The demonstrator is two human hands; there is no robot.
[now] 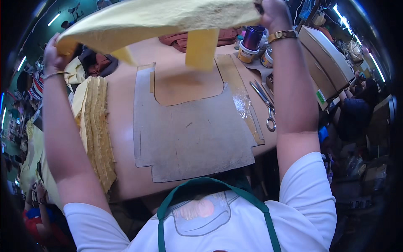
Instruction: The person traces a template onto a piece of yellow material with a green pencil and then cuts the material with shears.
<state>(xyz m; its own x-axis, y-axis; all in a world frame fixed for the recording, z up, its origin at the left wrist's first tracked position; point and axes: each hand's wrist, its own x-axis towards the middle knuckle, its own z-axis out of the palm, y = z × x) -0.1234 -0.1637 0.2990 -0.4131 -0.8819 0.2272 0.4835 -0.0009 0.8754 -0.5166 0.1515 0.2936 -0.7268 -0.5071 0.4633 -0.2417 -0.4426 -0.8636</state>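
Observation:
A large pale yellow sheet that looks like leather (168, 23) is stretched between my raised hands above the far part of the table. Its left end is gripped by my left hand (53, 56), and my right hand (275, 17) is closed on its right end. Yellow flaps hang from its lower edge, slightly blurred. Beneath it, a grey-brown cardboard pattern (193, 134) with a U-shaped cutout lies flat on the table (126, 168). Some clear tape shines on its right arm. To the pattern's right are metal scissors (267, 105), touched by neither hand.
A thick stack of rough-edged yellow sheets (97, 130) lies at the table's left. Dark red cloth (178, 40), a white tub (247, 53) and a purple can (254, 38) stand at the back. A large cardboard box (323, 63) is beyond my right arm. People sit farther off.

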